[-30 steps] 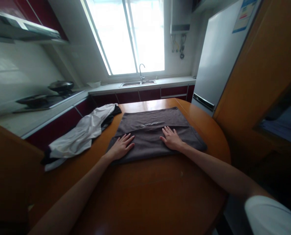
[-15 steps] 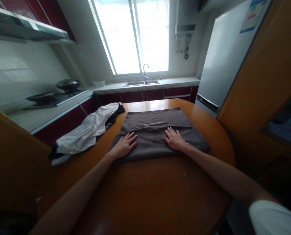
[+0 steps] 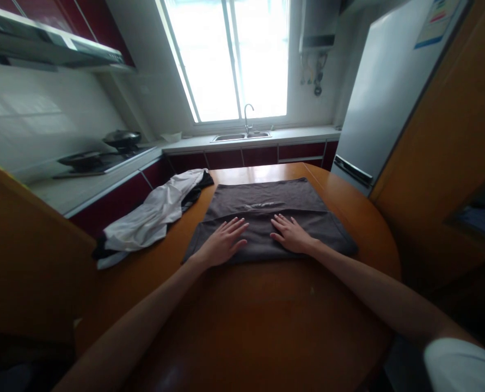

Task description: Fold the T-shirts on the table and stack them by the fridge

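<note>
A dark grey garment (image 3: pixel 262 239) lies folded on the wooden table (image 3: pixel 258 310), its near part doubled over toward the far side. Pale lettering shows on the far layer, just beyond the fold's edge. My left hand (image 3: pixel 225 241) rests palm down on the folded part, left of the middle, fingers spread. To its right, my right hand (image 3: pixel 292 234) lies flat on the same layer, fingers also apart. Neither hand grips the cloth.
A heap of white and black clothes (image 3: pixel 152 212) lies along the table's left edge. Behind the table runs a counter with a sink (image 3: pixel 242 136). Pans (image 3: pixel 122 139) sit on the stove at left. A fridge (image 3: pixel 381 92) stands at right.
My left hand has slid right across the garment, closer to my right hand, which stays at about the same place on the cloth. The whole view has shifted slightly.
</note>
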`<act>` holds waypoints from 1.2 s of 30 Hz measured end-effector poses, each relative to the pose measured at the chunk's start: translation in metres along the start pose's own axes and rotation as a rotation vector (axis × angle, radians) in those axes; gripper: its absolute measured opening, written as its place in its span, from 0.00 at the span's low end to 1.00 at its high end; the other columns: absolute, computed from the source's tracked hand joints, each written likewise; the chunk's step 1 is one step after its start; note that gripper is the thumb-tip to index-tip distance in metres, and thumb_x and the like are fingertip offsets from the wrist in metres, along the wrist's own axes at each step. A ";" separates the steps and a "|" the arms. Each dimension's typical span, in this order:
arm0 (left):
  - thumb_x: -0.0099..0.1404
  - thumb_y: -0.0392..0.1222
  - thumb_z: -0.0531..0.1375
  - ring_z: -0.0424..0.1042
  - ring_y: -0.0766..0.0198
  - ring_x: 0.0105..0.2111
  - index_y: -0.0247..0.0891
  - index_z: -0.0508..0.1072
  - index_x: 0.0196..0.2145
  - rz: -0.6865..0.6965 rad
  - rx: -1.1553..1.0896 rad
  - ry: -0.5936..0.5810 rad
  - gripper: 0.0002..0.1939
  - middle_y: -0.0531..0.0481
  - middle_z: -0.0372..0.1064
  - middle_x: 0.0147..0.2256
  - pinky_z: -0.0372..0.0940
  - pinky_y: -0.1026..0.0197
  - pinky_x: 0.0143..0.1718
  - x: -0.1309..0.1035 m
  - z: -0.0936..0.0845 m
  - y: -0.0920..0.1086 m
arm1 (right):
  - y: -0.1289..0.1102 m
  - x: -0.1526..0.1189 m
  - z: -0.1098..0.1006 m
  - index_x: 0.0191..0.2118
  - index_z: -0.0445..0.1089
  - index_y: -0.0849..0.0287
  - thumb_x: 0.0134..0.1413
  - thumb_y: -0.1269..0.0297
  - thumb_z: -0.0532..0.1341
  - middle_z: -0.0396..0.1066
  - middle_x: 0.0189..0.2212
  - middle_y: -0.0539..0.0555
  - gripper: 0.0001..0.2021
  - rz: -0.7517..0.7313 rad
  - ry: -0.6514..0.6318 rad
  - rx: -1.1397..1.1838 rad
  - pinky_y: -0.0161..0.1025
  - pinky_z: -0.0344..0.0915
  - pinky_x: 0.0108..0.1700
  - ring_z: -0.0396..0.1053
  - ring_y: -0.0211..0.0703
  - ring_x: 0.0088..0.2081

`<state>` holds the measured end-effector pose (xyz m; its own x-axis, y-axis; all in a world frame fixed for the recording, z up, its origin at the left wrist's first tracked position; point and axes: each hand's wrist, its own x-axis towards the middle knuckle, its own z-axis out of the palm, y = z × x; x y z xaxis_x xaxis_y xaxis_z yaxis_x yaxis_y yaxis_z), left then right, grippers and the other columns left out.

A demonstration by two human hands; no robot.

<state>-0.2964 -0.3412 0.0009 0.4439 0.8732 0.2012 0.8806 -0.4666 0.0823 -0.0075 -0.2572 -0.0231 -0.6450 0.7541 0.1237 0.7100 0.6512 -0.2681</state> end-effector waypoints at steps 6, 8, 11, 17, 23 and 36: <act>0.74 0.65 0.46 0.41 0.49 0.72 0.53 0.55 0.71 -0.028 -0.036 -0.196 0.33 0.50 0.41 0.73 0.41 0.42 0.70 -0.002 0.012 0.008 | -0.004 -0.003 -0.002 0.72 0.53 0.61 0.71 0.47 0.46 0.43 0.73 0.61 0.32 -0.021 0.040 -0.027 0.57 0.36 0.71 0.38 0.50 0.74; 0.74 0.66 0.45 0.41 0.49 0.72 0.53 0.54 0.71 -0.034 -0.040 -0.194 0.33 0.50 0.40 0.73 0.41 0.42 0.71 -0.002 0.011 0.007 | -0.006 -0.001 -0.003 0.73 0.51 0.61 0.71 0.46 0.45 0.41 0.74 0.60 0.33 -0.033 0.075 -0.033 0.57 0.36 0.72 0.36 0.49 0.74; 0.74 0.66 0.45 0.41 0.50 0.72 0.53 0.54 0.71 -0.036 -0.036 -0.195 0.33 0.51 0.41 0.73 0.40 0.44 0.71 -0.001 0.010 0.008 | -0.004 0.008 -0.004 0.74 0.47 0.63 0.71 0.45 0.43 0.38 0.74 0.60 0.35 0.046 0.058 -0.037 0.58 0.35 0.71 0.34 0.50 0.74; 0.74 0.66 0.45 0.42 0.51 0.72 0.54 0.54 0.71 -0.042 -0.026 -0.196 0.33 0.51 0.40 0.73 0.40 0.44 0.71 0.000 0.010 0.009 | 0.006 0.022 -0.001 0.73 0.47 0.65 0.70 0.42 0.40 0.38 0.74 0.61 0.38 0.161 -0.081 -0.027 0.60 0.35 0.71 0.35 0.49 0.74; 0.74 0.66 0.45 0.42 0.51 0.72 0.55 0.54 0.71 -0.041 -0.034 -0.187 0.33 0.52 0.41 0.73 0.40 0.45 0.71 -0.001 0.010 0.008 | 0.009 0.021 -0.001 0.74 0.46 0.65 0.70 0.42 0.38 0.38 0.74 0.62 0.38 0.236 -0.023 -0.047 0.61 0.33 0.71 0.34 0.50 0.74; 0.74 0.66 0.46 0.42 0.51 0.72 0.54 0.54 0.71 -0.062 -0.035 -0.211 0.33 0.52 0.41 0.73 0.39 0.46 0.71 -0.001 0.007 0.012 | 0.014 0.020 -0.004 0.73 0.47 0.66 0.70 0.42 0.38 0.37 0.74 0.63 0.38 0.298 -0.041 -0.060 0.63 0.33 0.70 0.34 0.51 0.74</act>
<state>-0.2850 -0.3463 -0.0047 0.4171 0.9088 -0.0138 0.9027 -0.4124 0.1225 -0.0092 -0.2331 -0.0209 -0.4155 0.9095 0.0088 0.8844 0.4062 -0.2300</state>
